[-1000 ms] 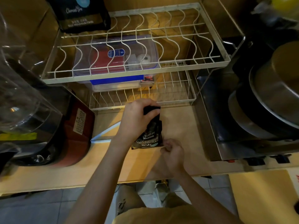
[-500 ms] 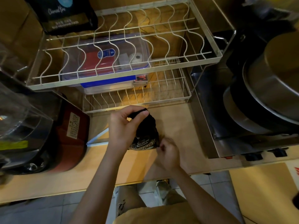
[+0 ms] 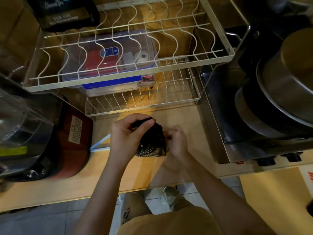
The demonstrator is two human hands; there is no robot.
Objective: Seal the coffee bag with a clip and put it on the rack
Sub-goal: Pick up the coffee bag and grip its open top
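left hand pinches the scrunched top of the coffee bag, thumb and fingers closed on the dark folded edge. right hand is curled tight against the bag's right side; looks like it grips the bag wall, but whether anything sits inside that fist i cannot tell. no clip visible in either hand.

bag sits on the wooden counter, near the front edge of the lower tier of the wire rack, just ahead of it, not on it.

progress, my read: top is gathered, sealing not done, no clip on the bag. a pale blue-white strip lies on the counter left of the left hand; could be the clip, can't confirm. left to do: clip on, then lift bag to rack.

rack: upper tier bare where visible, lower tier holds a clear plastic box with a blue lid edge.

writing: bag front shows "mountain", other lines too small. a second black bag far left reads "blue mountain food" under a script line i can't read. red appliance on the left has a label, text unreadable.
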